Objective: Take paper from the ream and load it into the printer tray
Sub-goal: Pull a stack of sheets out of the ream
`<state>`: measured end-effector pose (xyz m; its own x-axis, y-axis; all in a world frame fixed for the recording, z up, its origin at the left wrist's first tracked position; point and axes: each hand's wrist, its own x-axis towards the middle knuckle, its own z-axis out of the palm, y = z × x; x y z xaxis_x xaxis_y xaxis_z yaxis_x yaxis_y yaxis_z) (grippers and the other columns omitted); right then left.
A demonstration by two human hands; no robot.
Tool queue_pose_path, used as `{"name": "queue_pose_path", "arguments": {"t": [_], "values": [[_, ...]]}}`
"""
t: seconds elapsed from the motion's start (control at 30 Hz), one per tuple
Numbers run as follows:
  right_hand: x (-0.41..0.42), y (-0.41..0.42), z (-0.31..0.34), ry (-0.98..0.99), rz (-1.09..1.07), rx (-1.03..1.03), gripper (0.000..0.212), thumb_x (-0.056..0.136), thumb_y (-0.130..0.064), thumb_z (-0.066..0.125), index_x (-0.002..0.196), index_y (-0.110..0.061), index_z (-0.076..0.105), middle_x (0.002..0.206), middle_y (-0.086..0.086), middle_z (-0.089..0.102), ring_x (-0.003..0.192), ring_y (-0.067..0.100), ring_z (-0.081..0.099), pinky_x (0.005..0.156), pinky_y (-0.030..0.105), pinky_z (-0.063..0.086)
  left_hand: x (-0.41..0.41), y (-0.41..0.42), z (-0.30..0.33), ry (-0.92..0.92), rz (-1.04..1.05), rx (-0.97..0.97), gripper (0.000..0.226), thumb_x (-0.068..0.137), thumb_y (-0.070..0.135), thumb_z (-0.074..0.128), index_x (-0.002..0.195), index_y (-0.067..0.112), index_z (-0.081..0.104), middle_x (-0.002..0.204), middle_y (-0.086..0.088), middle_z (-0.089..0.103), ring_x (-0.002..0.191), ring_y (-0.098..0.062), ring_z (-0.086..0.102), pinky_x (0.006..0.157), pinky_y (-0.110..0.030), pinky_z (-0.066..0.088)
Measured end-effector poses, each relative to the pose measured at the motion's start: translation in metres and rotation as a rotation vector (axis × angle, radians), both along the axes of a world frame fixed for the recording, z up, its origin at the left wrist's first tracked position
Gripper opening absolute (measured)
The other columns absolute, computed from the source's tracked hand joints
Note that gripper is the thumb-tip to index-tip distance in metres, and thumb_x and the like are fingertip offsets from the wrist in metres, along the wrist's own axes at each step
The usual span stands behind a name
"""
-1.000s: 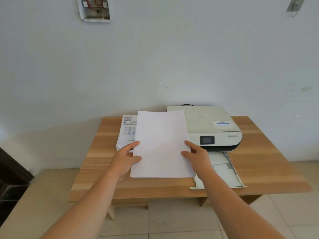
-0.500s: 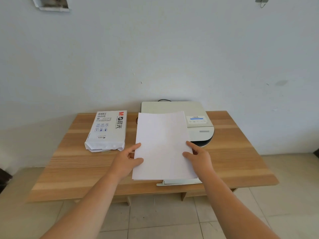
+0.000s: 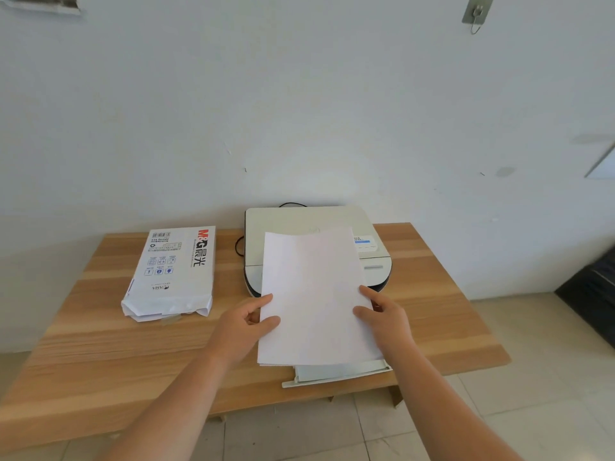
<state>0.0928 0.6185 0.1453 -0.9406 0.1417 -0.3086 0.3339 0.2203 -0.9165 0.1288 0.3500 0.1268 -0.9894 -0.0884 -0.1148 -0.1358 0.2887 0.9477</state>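
I hold a thin stack of white paper (image 3: 312, 294) flat above the printer's pulled-out tray (image 3: 336, 374). My left hand (image 3: 243, 324) grips its left edge, thumb on top. My right hand (image 3: 386, 317) grips the right edge the same way. The sheets cover most of the tray and the front of the white printer (image 3: 309, 221), which stands at the back of the table against the wall. The opened ream (image 3: 173, 271), a white wrapper with red and black print, lies on the table to the left of the printer, its torn end toward me.
The wooden table (image 3: 100, 344) has its front edge just beyond the tray's lip. A black cable (image 3: 238, 244) loops between ream and printer. A dark object (image 3: 592, 291) sits on the tiled floor at the right.
The stack has travelled right, from over the ream to over the printer and its tray. Both hands keep the same grip on its edges.
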Motion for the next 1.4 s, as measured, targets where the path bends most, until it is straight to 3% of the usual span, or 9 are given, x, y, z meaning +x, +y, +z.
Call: {"name": "queue_pose_path", "arguments": {"t": [0.27,0.37,0.5,0.7,0.9,1.0,1.2,1.4], "values": [[-0.013,0.003,-0.008,-0.014,0.007,0.000,0.045,0.085,-0.012,0.068,0.125,-0.031,0.063,0.103,0.005,0.069,0.095,0.028,0.067,0.091,0.045,0.055,-0.013,-0.003,-0.014,-0.010,-0.019,0.000,0.044,0.081,0.025,0.074,0.119,0.040,0.058,0.088,0.003,0.057,0.084,-0.014,0.055,0.073,-0.014,0.046],[-0.021,0.011,-0.013,-0.028,0.014,-0.024,0.044,0.084,-0.012,0.069,0.123,-0.032,0.064,0.102,0.004,0.070,0.094,0.027,0.068,0.089,0.045,0.056,-0.017,0.007,-0.016,-0.017,-0.004,0.025,0.042,0.082,0.021,0.074,0.114,0.041,0.057,0.084,0.007,0.055,0.079,-0.009,0.053,0.070,-0.013,0.046],[-0.033,0.030,-0.020,-0.053,0.041,-0.056,0.045,0.083,-0.013,0.070,0.123,-0.032,0.064,0.104,0.005,0.070,0.093,0.027,0.069,0.089,0.048,0.056,-0.024,0.025,-0.023,-0.064,0.028,0.065,0.045,0.080,0.020,0.075,0.118,0.037,0.060,0.101,0.007,0.066,0.093,-0.013,0.062,0.082,-0.025,0.055],[-0.054,0.069,-0.026,-0.086,0.102,-0.120,0.044,0.084,-0.010,0.069,0.123,-0.029,0.063,0.108,0.007,0.069,0.095,0.029,0.069,0.086,0.043,0.057,-0.030,0.064,-0.027,-0.118,0.098,0.112,0.041,0.079,0.019,0.077,0.113,0.037,0.063,0.107,0.004,0.070,0.098,-0.015,0.066,0.080,-0.028,0.057],[-0.073,0.093,-0.037,-0.112,0.170,-0.143,0.046,0.083,-0.009,0.070,0.126,-0.024,0.063,0.107,0.006,0.069,0.091,0.027,0.069,0.087,0.043,0.056,-0.030,0.095,-0.030,-0.130,0.207,0.101,0.037,0.078,0.021,0.077,0.104,0.045,0.065,0.109,0.007,0.070,0.100,-0.014,0.066,0.088,-0.037,0.056],[-0.075,0.100,-0.037,-0.110,0.202,-0.153,0.043,0.084,-0.009,0.069,0.123,-0.025,0.064,0.109,0.014,0.067,0.084,0.024,0.067,0.086,0.043,0.054,-0.027,0.106,-0.027,-0.128,0.251,0.131,0.036,0.079,0.017,0.076,0.103,0.042,0.066,0.109,0.006,0.070,0.100,-0.014,0.067,0.089,-0.038,0.056],[-0.070,0.110,-0.039,-0.142,0.173,-0.204,0.035,0.082,-0.007,0.071,0.111,-0.027,0.068,0.111,0.002,0.069,0.093,0.027,0.070,0.086,0.044,0.057,-0.019,0.107,-0.031,-0.160,0.264,0.126,0.029,0.078,0.029,0.076,0.104,0.042,0.071,0.110,0.005,0.071,0.105,-0.016,0.065,0.093,-0.038,0.052],[-0.056,0.112,-0.046,-0.183,0.166,-0.183,0.034,0.083,-0.008,0.071,0.113,-0.024,0.067,0.107,-0.004,0.070,0.089,0.023,0.071,0.083,0.044,0.058,-0.012,0.108,-0.041,-0.179,0.292,0.195,0.023,0.083,0.015,0.072,0.100,0.030,0.075,0.100,-0.002,0.073,0.095,-0.022,0.067,0.084,-0.035,0.054]]}}
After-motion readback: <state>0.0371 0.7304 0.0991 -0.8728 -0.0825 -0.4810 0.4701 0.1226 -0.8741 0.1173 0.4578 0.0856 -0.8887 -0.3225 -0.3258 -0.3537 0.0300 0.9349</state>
